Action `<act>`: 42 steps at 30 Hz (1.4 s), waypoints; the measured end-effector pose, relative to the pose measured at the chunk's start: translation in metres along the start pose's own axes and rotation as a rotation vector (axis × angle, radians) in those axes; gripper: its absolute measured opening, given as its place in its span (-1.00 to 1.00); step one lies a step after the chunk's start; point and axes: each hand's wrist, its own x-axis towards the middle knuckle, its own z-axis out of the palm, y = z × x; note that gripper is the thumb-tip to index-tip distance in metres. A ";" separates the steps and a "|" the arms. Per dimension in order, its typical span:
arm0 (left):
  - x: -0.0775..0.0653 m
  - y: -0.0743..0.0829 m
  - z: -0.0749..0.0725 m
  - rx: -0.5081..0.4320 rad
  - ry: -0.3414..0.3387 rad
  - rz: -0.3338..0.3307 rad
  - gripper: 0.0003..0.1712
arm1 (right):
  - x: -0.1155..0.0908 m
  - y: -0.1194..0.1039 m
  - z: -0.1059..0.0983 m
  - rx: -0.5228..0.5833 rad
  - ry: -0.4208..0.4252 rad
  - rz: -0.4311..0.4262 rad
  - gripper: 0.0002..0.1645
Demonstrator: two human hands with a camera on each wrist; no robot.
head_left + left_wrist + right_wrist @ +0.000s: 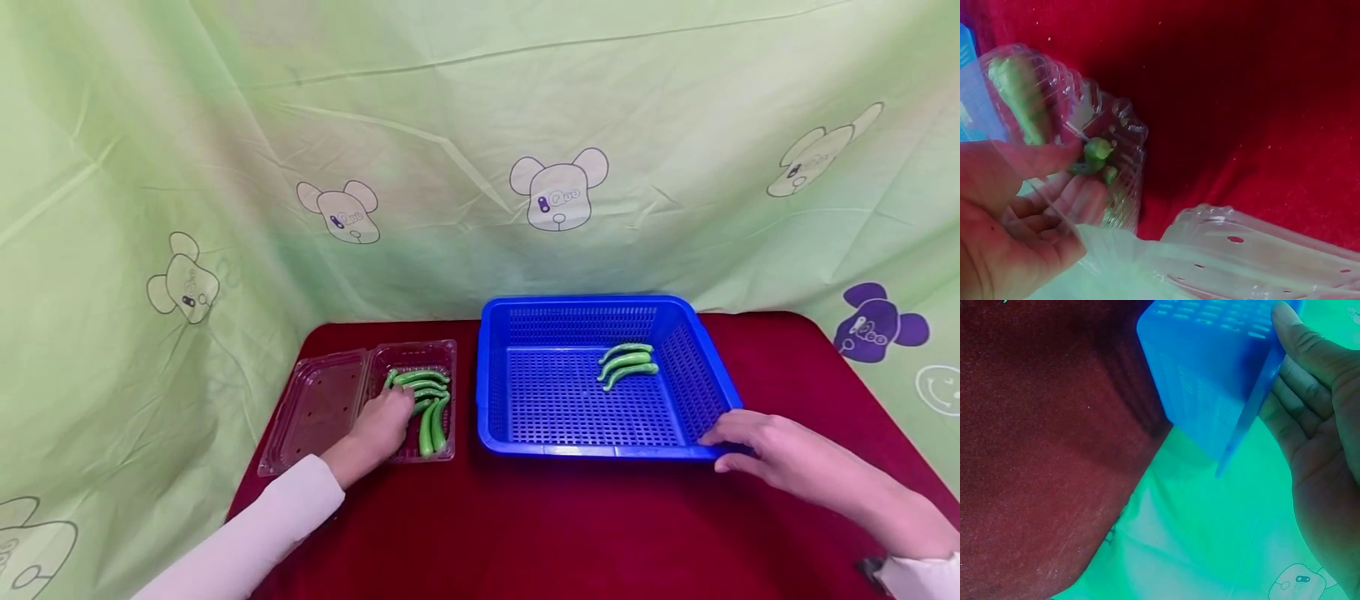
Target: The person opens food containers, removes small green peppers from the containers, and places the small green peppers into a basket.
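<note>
My left hand [384, 422] reaches into the clear plastic clamshell box [455, 358]. In the left wrist view its thumb and fingers pinch a green pepper [1096, 153], most of which the hand hides. Several more long, curved green peppers [426, 429] lie around the fingers in the box. At the near right corner of the blue basket [585, 451], my right hand [772, 450] holds the rim, thumb on one side and fingers on the other. Three green peppers [628, 361] lie side by side on the basket's floor, towards the back right.
The box's hinged lid [318, 408] lies folded open to the left. A dark red cloth [555, 533] covers the table. Green printed curtain [450, 250] hangs close behind the table and along its sides.
</note>
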 end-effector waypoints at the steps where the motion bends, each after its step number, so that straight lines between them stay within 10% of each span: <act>1: 0.000 0.001 0.001 0.004 0.010 -0.002 -0.86 | 0.000 0.000 0.000 -0.001 0.003 -0.001 -0.52; 12: 0.003 0.008 -0.002 -0.023 0.069 -0.068 -0.78 | -0.007 0.001 -0.006 -0.009 -0.005 0.029 -0.52; 22: 0.042 0.029 -0.051 -0.141 0.173 -0.064 -0.81 | -0.013 0.001 -0.011 -0.003 -0.022 0.062 -0.52; 31: 0.108 0.116 -0.085 -0.225 0.181 0.109 -0.80 | -0.016 -0.001 -0.007 0.018 -0.018 0.059 -0.55; 42: 0.181 0.229 -0.063 -0.082 -0.045 0.265 -0.82 | -0.003 -0.003 -0.007 0.019 -0.065 0.064 -0.61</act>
